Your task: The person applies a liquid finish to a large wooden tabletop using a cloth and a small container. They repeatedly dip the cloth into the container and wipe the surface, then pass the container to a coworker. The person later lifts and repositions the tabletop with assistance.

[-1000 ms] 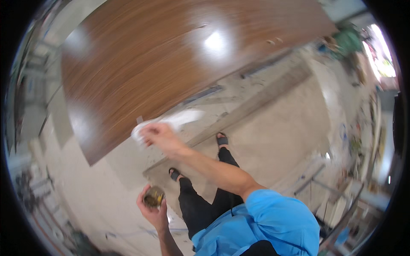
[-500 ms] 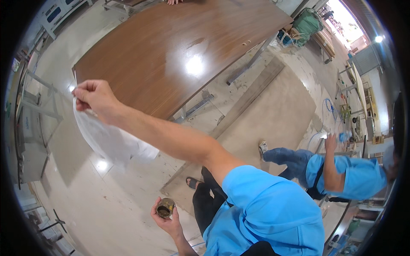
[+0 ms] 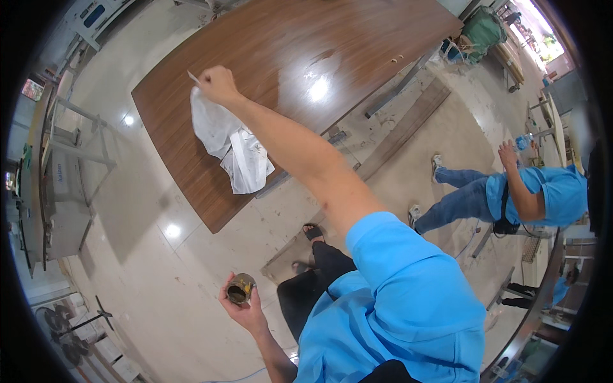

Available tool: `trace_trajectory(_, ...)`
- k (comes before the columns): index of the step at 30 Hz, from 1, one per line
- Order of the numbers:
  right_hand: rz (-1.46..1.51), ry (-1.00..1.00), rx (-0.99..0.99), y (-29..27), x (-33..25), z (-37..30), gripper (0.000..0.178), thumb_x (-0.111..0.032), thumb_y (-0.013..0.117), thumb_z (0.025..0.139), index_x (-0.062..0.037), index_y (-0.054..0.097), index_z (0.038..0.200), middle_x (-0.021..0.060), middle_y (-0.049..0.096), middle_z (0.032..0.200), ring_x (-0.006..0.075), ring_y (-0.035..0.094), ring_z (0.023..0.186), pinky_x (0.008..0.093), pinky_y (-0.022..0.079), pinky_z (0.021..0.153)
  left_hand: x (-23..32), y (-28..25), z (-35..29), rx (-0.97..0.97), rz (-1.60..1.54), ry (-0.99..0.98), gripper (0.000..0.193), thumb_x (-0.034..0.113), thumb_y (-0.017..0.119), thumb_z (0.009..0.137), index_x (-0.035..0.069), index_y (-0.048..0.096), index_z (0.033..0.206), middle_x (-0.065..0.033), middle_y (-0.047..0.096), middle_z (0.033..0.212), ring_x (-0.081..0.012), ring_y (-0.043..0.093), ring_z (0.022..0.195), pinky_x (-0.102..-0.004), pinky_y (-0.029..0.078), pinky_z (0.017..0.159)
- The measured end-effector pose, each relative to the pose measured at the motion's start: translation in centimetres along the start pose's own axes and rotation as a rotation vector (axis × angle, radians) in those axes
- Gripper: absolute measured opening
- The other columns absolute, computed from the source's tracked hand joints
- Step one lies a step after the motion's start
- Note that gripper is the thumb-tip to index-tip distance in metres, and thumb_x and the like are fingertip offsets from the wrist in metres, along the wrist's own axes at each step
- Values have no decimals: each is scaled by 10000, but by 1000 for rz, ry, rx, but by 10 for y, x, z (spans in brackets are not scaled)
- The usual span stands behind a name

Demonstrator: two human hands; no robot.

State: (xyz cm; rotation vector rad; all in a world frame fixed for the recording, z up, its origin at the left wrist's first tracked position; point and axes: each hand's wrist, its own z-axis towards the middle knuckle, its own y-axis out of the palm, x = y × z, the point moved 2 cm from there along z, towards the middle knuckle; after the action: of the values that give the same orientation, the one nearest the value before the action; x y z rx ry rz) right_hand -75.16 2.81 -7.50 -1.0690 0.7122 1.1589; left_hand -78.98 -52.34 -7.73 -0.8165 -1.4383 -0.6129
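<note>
My right hand (image 3: 217, 84) reaches out above the near left part of a brown wood-grain tabletop (image 3: 163, 105), its fingers closed on a thin white cloth (image 3: 246, 163). A small corner of the cloth pokes out past the fingers. The rest drapes down in folds toward the tabletop's near edge; whether it touches the wood I cannot tell. Lower down, over the floor, my left hand (image 3: 246, 311) is wrapped round a small open jar (image 3: 241, 287) with dark, yellow-stained walls. What lies inside the jar is too dark to make out.
On the right a person (image 3: 530, 195) in a blue shirt and jeans stands with one hand raised near a blue-tinted bottle. A long board (image 3: 408, 127) lies on the floor beside the table. A green sack (image 3: 483, 29) sits beyond it; metal-framed benches line the left.
My right hand has swung the white cloth from over the floor, left of the table, to above the tabletop. The jar stays in my left hand. The other person's pose has shifted.
</note>
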Motion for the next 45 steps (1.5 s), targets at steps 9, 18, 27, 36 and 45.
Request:
trace_trajectory(9, -613, -81, -150, -29, 95, -154, 103, -173, 769, 823, -101, 813, 882, 130, 715, 1176, 371, 646, 1034, 447, 537, 905, -22, -49, 35, -92, -47, -48, 697, -99, 743, 827, 8, 415, 1433, -196, 515, 1490, -284, 539, 1365, -411, 494, 1137)
trace_trajectory(18, 323, 382, 30, 10, 52, -204, 121, -103, 761, 919, 2, 796, 965, 23, 744, 866, 120, 645, 748, 311, 519, 699, -32, -116, 69, -296, -64, -1, 698, -89, 764, 805, 8, 453, 1423, -186, 518, 1488, -262, 547, 1350, -377, 493, 1120)
trace_trajectory(27, -242, 131, 264, -25, 17, -107, 88, -170, 800, 850, -139, 832, 926, 77, 763, 1062, 269, 686, 1035, 425, 522, 882, -38, -138, 81, -371, -68, 19, 725, -90, 765, 797, 10, 435, 1434, -188, 508, 1492, -262, 530, 1364, -384, 472, 1138)
trace_trajectory(36, -588, -114, 44, 37, 86, -151, 80, -177, 798, 813, -179, 827, 887, 86, 664, 1408, 379, 500, 1366, 558, 389, 1073, -42, -111, 78, -289, -18, -68, 737, -88, 761, 797, 24, 412, 1437, -195, 501, 1498, -282, 521, 1376, -407, 482, 1140)
trace_trajectory(45, -490, 100, 118, -31, 123, -125, 100, -181, 792, 821, -162, 832, 910, 53, 747, 1208, 339, 574, 1209, 518, 433, 1016, -31, -75, 70, -239, 41, -29, 708, -80, 753, 816, 17, 411, 1428, -193, 504, 1494, -291, 521, 1376, -409, 490, 1133)
